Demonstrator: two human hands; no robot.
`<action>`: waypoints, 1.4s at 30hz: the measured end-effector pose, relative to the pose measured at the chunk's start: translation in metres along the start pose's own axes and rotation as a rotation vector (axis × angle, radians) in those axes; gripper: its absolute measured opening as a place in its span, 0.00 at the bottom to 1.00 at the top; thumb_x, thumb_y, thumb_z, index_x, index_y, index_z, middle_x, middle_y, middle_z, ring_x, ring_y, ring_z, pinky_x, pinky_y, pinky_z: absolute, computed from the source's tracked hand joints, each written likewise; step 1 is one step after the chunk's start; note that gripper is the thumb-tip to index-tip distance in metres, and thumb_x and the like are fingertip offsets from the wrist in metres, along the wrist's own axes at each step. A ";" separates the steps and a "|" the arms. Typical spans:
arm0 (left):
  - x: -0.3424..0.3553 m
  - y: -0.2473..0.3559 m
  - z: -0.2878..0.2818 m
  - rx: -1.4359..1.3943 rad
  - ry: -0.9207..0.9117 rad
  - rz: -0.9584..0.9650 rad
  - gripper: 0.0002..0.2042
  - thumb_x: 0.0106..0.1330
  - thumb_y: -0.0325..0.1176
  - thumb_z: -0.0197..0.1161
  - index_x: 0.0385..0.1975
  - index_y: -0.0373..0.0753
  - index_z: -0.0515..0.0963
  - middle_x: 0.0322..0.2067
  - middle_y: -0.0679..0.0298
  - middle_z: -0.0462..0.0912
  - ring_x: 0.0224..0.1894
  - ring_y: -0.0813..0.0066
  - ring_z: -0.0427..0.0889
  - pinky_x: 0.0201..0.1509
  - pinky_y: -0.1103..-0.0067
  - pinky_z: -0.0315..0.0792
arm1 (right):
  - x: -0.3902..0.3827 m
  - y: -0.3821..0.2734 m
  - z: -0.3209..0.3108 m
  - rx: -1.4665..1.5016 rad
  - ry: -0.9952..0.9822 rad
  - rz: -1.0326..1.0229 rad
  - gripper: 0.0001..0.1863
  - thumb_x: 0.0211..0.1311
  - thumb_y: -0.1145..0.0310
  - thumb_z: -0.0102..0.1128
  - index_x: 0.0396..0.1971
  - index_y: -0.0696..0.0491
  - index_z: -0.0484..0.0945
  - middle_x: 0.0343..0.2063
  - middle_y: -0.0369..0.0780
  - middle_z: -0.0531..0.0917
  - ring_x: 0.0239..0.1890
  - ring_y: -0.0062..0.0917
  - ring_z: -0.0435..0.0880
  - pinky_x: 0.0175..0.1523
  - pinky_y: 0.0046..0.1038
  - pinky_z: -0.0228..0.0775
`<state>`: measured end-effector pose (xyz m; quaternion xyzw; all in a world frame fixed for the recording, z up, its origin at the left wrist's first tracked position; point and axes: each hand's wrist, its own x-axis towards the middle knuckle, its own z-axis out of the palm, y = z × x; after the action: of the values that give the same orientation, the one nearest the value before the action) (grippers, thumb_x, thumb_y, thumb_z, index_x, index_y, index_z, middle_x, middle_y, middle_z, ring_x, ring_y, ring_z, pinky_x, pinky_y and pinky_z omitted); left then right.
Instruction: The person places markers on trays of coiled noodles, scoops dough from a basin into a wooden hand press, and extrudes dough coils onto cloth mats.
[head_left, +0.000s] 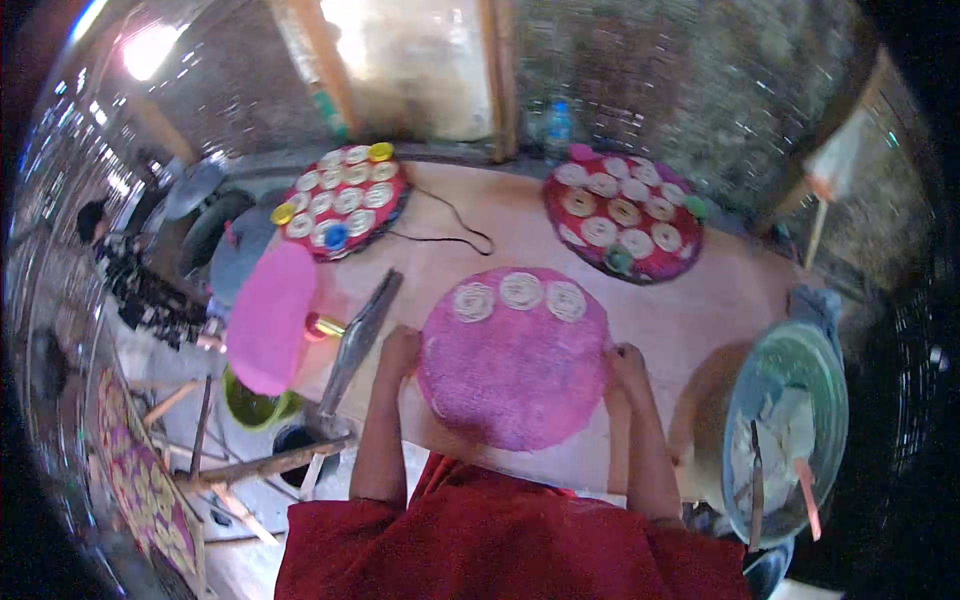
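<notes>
A round pink mat (pixel 515 375) lies flat before me on the table, with three pale coiled spirals (pixel 521 291) in a row along its far edge. The rest of its surface is bare pink with purple patches. At its left rim my left hand (pixel 401 352) is closed on the edge. My right hand (pixel 628 366) grips the opposite rim, its fingers curled. A long grey wooden bar (pixel 360 340) and a yellow-and-red cylinder (pixel 325 327) lie left of my left hand.
Two round red trays of pale spirals, one back left (pixel 345 200) and one back right (pixel 625 215), stand on the table (pixel 480 210). A pink oval sheet (pixel 268 320) overhangs the left side. Right is a green tub (pixel 840 400) of white dough; far left, another person (pixel 145 285).
</notes>
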<state>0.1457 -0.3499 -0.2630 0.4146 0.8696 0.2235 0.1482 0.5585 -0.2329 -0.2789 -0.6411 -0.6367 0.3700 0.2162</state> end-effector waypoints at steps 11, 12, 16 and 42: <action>-0.011 0.029 -0.082 0.176 0.385 0.424 0.14 0.54 0.37 0.60 0.38 0.37 0.75 0.33 0.50 0.79 0.35 0.52 0.79 0.41 0.62 0.70 | 0.011 0.035 0.015 0.245 0.113 -0.040 0.11 0.57 0.64 0.56 0.25 0.58 0.73 0.22 0.38 0.76 0.24 0.26 0.72 0.31 0.30 0.66; -0.010 0.017 -0.100 0.324 0.532 0.463 0.15 0.54 0.37 0.61 0.39 0.38 0.74 0.33 0.51 0.79 0.35 0.52 0.79 0.41 0.62 0.70 | -0.003 -0.010 0.004 0.191 0.023 0.020 0.10 0.58 0.65 0.55 0.25 0.57 0.73 0.21 0.36 0.75 0.24 0.22 0.71 0.30 0.28 0.64; 0.023 -0.039 -0.107 0.294 -0.019 0.206 0.21 0.48 0.38 0.67 0.40 0.38 0.70 0.34 0.52 0.80 0.38 0.52 0.80 0.45 0.64 0.70 | -0.003 0.000 0.008 0.346 0.041 0.034 0.09 0.59 0.67 0.52 0.23 0.55 0.73 0.20 0.32 0.73 0.23 0.17 0.69 0.29 0.24 0.62; 0.046 -0.072 -0.037 -0.361 -0.251 0.635 0.22 0.59 0.33 0.61 0.52 0.33 0.66 0.37 0.56 0.81 0.35 0.68 0.80 0.42 0.74 0.74 | -0.036 -0.010 0.022 0.374 0.058 0.070 0.12 0.63 0.61 0.50 0.25 0.51 0.76 0.18 0.29 0.73 0.18 0.14 0.66 0.22 0.19 0.58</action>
<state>0.0540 -0.3633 -0.2714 0.6546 0.6197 0.3553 0.2474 0.5385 -0.2713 -0.2776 -0.6217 -0.5276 0.4708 0.3369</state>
